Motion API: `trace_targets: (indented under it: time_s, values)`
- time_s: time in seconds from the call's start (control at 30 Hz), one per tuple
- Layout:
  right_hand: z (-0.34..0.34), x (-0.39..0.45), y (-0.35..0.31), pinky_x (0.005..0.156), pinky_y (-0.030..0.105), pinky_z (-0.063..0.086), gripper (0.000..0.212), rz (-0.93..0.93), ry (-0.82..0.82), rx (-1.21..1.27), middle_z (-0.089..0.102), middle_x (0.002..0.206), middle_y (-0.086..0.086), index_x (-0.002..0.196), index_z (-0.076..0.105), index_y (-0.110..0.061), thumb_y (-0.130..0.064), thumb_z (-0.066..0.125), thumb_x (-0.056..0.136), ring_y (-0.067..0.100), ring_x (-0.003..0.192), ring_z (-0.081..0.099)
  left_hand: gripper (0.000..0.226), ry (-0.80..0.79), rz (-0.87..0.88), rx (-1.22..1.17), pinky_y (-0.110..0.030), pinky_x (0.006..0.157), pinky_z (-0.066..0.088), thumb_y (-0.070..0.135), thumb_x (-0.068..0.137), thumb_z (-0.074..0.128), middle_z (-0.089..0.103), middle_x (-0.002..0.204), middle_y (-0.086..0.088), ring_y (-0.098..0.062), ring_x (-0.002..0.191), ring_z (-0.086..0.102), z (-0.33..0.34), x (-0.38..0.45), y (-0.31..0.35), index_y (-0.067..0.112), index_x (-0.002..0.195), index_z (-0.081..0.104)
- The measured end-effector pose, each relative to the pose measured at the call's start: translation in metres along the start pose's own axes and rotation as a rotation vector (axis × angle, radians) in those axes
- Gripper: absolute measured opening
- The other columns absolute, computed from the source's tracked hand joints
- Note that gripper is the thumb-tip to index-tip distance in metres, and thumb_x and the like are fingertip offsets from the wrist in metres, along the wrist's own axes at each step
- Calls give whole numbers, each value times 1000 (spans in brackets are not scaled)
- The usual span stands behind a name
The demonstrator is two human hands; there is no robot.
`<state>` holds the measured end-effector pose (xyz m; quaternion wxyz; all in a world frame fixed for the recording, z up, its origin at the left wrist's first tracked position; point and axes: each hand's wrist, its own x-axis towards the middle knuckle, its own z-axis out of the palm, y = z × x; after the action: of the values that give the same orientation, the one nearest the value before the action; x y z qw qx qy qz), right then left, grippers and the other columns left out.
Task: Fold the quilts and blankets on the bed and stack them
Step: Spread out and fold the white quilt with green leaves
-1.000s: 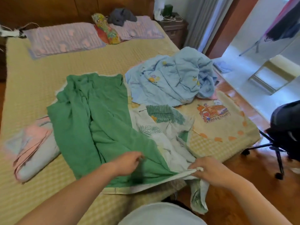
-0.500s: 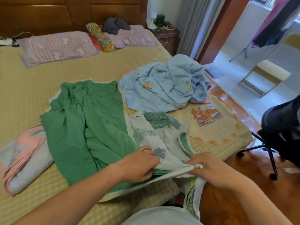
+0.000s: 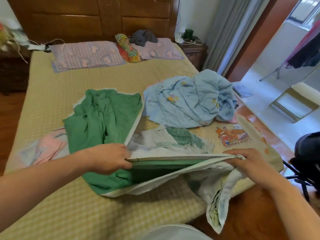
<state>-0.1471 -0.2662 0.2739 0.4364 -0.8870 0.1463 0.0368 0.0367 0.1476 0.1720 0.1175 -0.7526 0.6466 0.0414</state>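
A green quilt (image 3: 98, 122) with a white leaf-print underside lies crumpled across the middle of the bed (image 3: 72, 84). My left hand (image 3: 110, 157) pinches its near edge at the left. My right hand (image 3: 249, 161) grips the same edge at the right, and the hem is stretched taut between the two, lifted off the mattress. A corner of the quilt hangs over the bed's near side. A crumpled light blue quilt (image 3: 188, 103) lies behind, toward the right. A folded pink and blue blanket (image 3: 43, 149) rests flat at the left, partly under the green quilt.
Two purple pillows (image 3: 86, 54), a floral cushion (image 3: 128, 49) and a grey garment (image 3: 143, 38) lie at the headboard. A nightstand (image 3: 194, 49) stands at the back right. A black chair (image 3: 308, 156) is on the wooden floor at right. A cartoon-print mat (image 3: 233, 137) lies on the bed's right corner.
My hands have moved apart along the green quilt's edge, pulling it straight and raising it. The leaf-print side has opened up between them. The camera has tilted up.
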Motion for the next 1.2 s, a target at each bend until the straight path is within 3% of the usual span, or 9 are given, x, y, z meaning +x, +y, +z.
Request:
trace_targets:
  time_s: [0.13, 0.2, 0.27, 0.37, 0.53, 0.73, 0.8, 0.93, 1.2]
  values:
    - [-1, 14, -7, 91, 31, 51, 35, 16, 74, 42, 76, 95, -19, 89, 79, -43, -9, 76, 82, 0, 94, 68, 24, -288, -426, 90, -33, 87, 53, 24, 99, 48, 68, 104, 4, -22, 99, 65, 11, -56, -63, 27, 114, 65]
    - [-1, 23, -9, 97, 40, 52, 24, 41, 185, 187, 76, 104, -9, 101, 80, -25, -16, 78, 78, 12, 104, 69, 25, -286, -827, -7, -32, 87, 54, 28, 100, 47, 67, 108, 2, -21, 100, 65, 22, -81, -70, 24, 118, 63]
    - [2, 30, -13, 96, 46, 53, 21, 86, 337, 323, 75, 107, 3, 104, 77, -15, -13, 76, 83, 25, 106, 68, 30, -315, -965, -106, -36, 88, 53, 32, 99, 44, 66, 115, -5, -26, 101, 66, 49, -80, -39, 15, 118, 60]
    - [13, 35, -27, 90, 49, 53, 13, 84, 395, 437, 75, 98, 14, 96, 78, -13, -8, 71, 86, 36, 98, 70, 50, -313, -740, -246, -39, 94, 47, 54, 91, 41, 52, 128, -3, -28, 99, 64, 96, -33, 26, 26, 129, 56]
    - [14, 30, -63, 81, 46, 51, 9, -14, 135, 434, 70, 89, 30, 82, 75, 0, -2, 68, 76, 35, 82, 66, 59, -234, -801, -540, -48, 112, 31, 51, 92, 44, 36, 150, -5, -29, 128, 50, 131, 28, 71, 21, 143, 38]
    - [12, 41, -89, 65, 25, 56, 29, -29, 208, 435, 72, 73, 9, 71, 77, -13, 5, 58, 85, 23, 73, 68, 58, -149, -627, -418, -41, 119, 24, 64, 88, 42, 54, 123, -3, -24, 119, 49, 134, 23, 56, 19, 121, 59]
    - [13, 48, -92, 69, 29, 56, 26, 4, 280, 419, 72, 71, 5, 71, 77, -13, 2, 61, 85, 22, 75, 68, 55, -22, -586, -387, -39, 111, 36, 64, 86, 43, 59, 109, -2, -23, 104, 56, 144, 15, 61, 19, 108, 64]
    - [19, 54, -88, 72, 32, 53, 14, 31, 363, 447, 70, 70, 4, 75, 72, -8, 0, 65, 83, 24, 78, 65, 17, 185, -676, -407, -31, 59, 50, 37, 78, 61, 55, 85, 0, -22, 69, 59, 167, -1, 75, 20, 81, 62]
    - [11, 55, -111, 61, 23, 48, 30, -96, 551, 574, 61, 60, -8, 57, 70, -18, -3, 64, 82, 9, 63, 57, 29, 334, -915, -448, -35, 71, 53, 32, 82, 49, 65, 92, 3, -23, 80, 62, 175, 5, 79, 19, 76, 74]
